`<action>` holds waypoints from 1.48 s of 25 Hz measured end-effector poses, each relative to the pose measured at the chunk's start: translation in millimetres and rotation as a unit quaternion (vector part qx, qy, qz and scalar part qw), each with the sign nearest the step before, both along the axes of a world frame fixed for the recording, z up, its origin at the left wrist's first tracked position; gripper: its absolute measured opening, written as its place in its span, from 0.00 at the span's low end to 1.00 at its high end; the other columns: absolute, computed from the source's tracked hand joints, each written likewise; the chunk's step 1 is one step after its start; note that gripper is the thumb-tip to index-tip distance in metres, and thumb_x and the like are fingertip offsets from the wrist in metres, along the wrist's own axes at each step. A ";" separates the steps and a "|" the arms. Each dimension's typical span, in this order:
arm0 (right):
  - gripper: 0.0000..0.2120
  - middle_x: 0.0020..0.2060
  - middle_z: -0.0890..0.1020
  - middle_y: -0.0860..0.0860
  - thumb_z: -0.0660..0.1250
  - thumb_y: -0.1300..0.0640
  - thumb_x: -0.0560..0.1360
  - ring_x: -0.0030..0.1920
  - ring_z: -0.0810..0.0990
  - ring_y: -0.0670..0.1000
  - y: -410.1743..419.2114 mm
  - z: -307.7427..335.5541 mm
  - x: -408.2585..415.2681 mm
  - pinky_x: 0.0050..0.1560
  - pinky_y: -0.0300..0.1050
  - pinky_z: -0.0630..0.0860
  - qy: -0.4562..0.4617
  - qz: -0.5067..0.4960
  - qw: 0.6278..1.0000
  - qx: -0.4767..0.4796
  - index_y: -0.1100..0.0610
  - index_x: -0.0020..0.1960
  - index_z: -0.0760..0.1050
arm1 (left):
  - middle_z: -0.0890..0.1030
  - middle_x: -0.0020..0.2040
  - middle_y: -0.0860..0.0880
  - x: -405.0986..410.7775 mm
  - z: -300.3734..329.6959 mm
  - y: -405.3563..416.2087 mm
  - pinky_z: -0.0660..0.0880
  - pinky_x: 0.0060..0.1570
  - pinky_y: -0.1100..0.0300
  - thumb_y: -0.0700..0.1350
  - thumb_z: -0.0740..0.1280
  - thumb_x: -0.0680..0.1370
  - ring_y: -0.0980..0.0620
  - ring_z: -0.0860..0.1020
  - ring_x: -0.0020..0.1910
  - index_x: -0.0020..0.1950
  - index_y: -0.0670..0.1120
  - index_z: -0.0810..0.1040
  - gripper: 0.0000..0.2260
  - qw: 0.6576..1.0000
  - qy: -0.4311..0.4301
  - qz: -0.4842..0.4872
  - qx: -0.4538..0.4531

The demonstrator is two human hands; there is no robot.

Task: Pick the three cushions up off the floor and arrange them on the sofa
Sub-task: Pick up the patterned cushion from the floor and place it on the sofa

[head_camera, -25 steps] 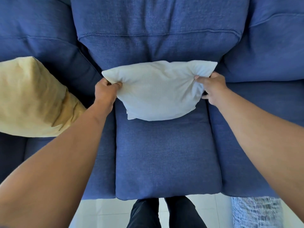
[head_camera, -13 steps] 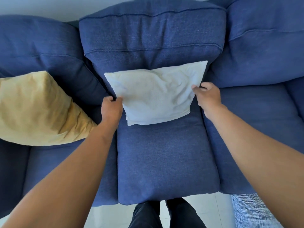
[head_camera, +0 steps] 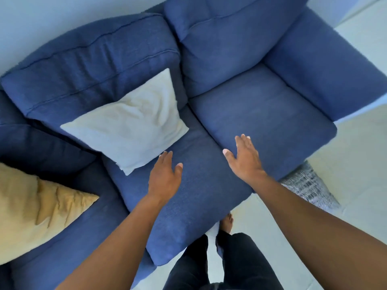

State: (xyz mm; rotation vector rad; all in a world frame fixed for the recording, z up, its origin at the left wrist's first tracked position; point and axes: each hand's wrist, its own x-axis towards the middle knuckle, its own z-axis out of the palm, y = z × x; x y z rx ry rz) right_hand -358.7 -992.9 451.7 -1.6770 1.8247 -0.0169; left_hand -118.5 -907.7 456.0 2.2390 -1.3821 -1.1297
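Observation:
A white cushion [head_camera: 129, 124] leans against the back of the blue sofa [head_camera: 261, 114] on its middle seat. A yellow cushion [head_camera: 31, 208] lies on the left seat. A grey patterned cushion [head_camera: 305, 187] lies on the floor by the front of the right seat, partly hidden behind my right forearm. My left hand [head_camera: 165, 176] hovers open just below the white cushion's lower edge, holding nothing. My right hand [head_camera: 244, 158] is open above the seam between the middle and right seats, apart from every cushion.
The sofa's right armrest [head_camera: 326, 63] borders pale floor tiles [head_camera: 360, 164]. A light wall [head_camera: 41, 26] runs behind the sofa. My legs in dark trousers [head_camera: 230, 260] and one bare foot stand close against the middle seat's front edge.
Both hands have let go of the white cushion and drawn back toward me with fingers spread. My view has turned right, bringing the right seat, armrest and grey cushion into sight.

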 end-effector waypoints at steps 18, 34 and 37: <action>0.36 0.85 0.54 0.62 0.61 0.44 0.85 0.86 0.48 0.62 198.3 13.2 -396.5 0.82 0.64 0.53 0.015 -0.258 0.966 -0.025 0.63 0.84 0.55 | 0.51 0.88 0.42 -433.5 14.3 18.9 0.49 0.84 0.45 0.54 0.58 0.87 0.43 0.48 0.87 0.86 0.42 0.52 0.32 0.880 -0.127 -0.457 -0.014; 0.39 0.86 0.45 0.60 0.56 0.41 0.86 0.86 0.41 0.60 189.7 -36.2 -547.9 0.84 0.61 0.48 0.005 -0.386 0.920 0.064 0.62 0.86 0.46 | 0.48 0.88 0.41 -627.6 -29.8 -70.7 0.50 0.85 0.46 0.52 0.58 0.87 0.42 0.49 0.87 0.86 0.42 0.49 0.33 0.761 -0.143 -0.633 0.009; 0.38 0.86 0.47 0.60 0.56 0.42 0.86 0.86 0.42 0.59 174.2 -64.3 -566.4 0.84 0.60 0.49 -0.017 -0.400 0.913 0.078 0.62 0.86 0.46 | 0.48 0.88 0.41 -648.6 -54.6 -89.6 0.50 0.85 0.46 0.52 0.59 0.87 0.42 0.49 0.87 0.86 0.42 0.49 0.33 0.741 -0.163 -0.651 0.032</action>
